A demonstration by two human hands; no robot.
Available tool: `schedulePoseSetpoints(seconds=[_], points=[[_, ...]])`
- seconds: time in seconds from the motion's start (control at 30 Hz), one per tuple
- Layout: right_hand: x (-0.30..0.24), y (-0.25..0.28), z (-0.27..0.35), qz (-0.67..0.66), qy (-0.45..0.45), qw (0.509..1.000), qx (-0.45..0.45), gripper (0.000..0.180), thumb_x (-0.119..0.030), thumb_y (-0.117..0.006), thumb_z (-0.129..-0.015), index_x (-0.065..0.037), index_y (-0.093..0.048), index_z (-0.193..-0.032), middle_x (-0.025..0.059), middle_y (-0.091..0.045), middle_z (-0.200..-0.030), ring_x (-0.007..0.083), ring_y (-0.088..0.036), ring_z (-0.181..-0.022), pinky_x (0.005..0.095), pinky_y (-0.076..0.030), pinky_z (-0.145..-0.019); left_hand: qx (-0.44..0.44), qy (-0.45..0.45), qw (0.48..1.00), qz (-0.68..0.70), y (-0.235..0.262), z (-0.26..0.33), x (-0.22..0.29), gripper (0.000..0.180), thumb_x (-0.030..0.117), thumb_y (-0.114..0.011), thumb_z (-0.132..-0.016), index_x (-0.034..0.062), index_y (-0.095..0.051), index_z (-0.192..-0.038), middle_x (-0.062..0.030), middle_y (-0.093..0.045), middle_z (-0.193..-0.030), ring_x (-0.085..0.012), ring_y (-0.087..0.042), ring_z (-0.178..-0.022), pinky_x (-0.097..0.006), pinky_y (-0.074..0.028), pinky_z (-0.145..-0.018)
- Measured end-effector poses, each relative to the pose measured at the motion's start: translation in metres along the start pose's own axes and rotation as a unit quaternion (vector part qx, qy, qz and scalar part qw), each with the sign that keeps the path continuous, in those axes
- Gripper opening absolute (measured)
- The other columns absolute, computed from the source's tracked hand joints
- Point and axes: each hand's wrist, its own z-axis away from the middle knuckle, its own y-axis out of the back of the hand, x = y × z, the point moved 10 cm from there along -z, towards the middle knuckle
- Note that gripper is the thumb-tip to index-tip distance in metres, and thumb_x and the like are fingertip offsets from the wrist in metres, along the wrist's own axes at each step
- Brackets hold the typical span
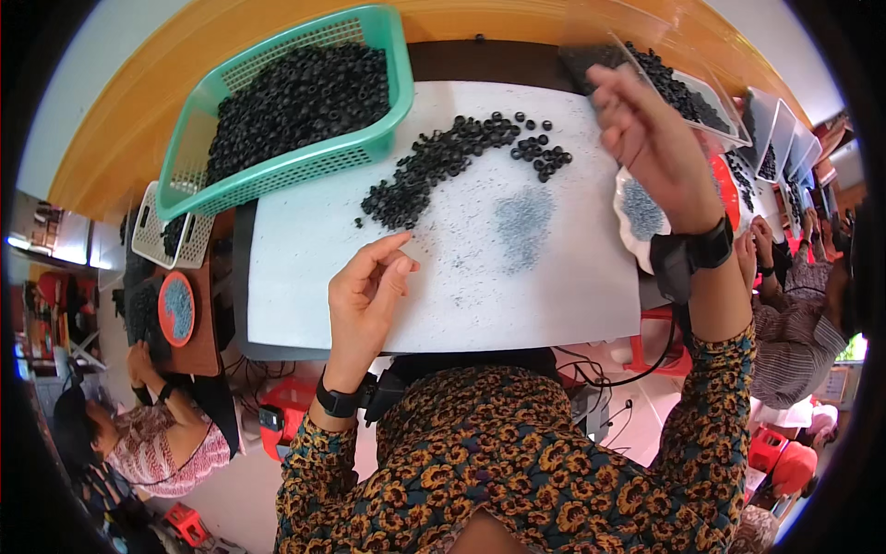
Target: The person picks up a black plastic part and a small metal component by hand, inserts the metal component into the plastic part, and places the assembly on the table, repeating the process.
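My left hand hovers over the near edge of the white sheet, its fingers curled in towards the thumb. Whatever may sit between those fingertips is too small to make out. Just beyond it lies a curved heap of small black ring-shaped parts. Raised at the far right, my right hand has its fingers apart, slightly blurred, with nothing seen in them. It is beside a clear plastic bin containing dark parts. A loose patch of tiny grey-blue pieces lies on the sheet between my hands.
A green basket full of black rings overlaps the sheet's far left. Under my right forearm, a white scalloped dish holds grey-blue pieces. People work on both sides, one at left by an orange dish. Cables hang below the table.
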Motion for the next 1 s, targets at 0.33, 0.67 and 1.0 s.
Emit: schedulePoseSetpoints(seconds=[0.33, 0.67, 1.0], points=[[0.115, -0.111, 0.003, 0.568, 0.136, 0.774, -0.243, 0.016, -0.012, -0.063, -0.086, -0.001, -0.067, -0.098, 0.0131, -0.067, -0.080, 0.0253, -0.066, -0.073, 0.0321, -0.052, -0.067, 0.051, 0.032, 0.996, 0.059, 0.018, 0.005, -0.003, 0.027, 0.013, -0.058, -0.097, 0.0013, -0.061, -0.121, -0.0042, -0.065, -0.089, -0.0052, -0.053, -0.069, -0.019, -0.040, -0.059], [0.147, -0.130, 0.006, 0.645, 0.193, 0.691, -0.262, 0.006, -0.004, -0.064, -0.082, -0.002, -0.063, -0.086, 0.0127, -0.061, -0.085, 0.0319, -0.062, -0.074, 0.0390, -0.050, -0.066, 0.044, 0.042, 0.996, 0.071, 0.017, 0.007, -0.004, 0.027, 0.013, -0.060, -0.096, 0.0011, -0.062, -0.121, -0.0043, -0.066, -0.090, -0.0052, -0.054, -0.070, -0.019, -0.042, -0.061], [0.139, -0.118, 0.006, 0.626, 0.142, 0.724, -0.251, 0.008, -0.004, -0.059, -0.080, -0.001, -0.063, -0.088, 0.0159, -0.065, -0.088, 0.0332, -0.063, -0.083, 0.0406, -0.051, -0.072, 0.037, 0.038, 0.996, 0.071, 0.015, 0.007, -0.005, 0.027, 0.013, -0.059, -0.097, 0.0010, -0.062, -0.120, -0.0043, -0.066, -0.090, -0.0056, -0.054, -0.070, -0.020, -0.042, -0.062]])
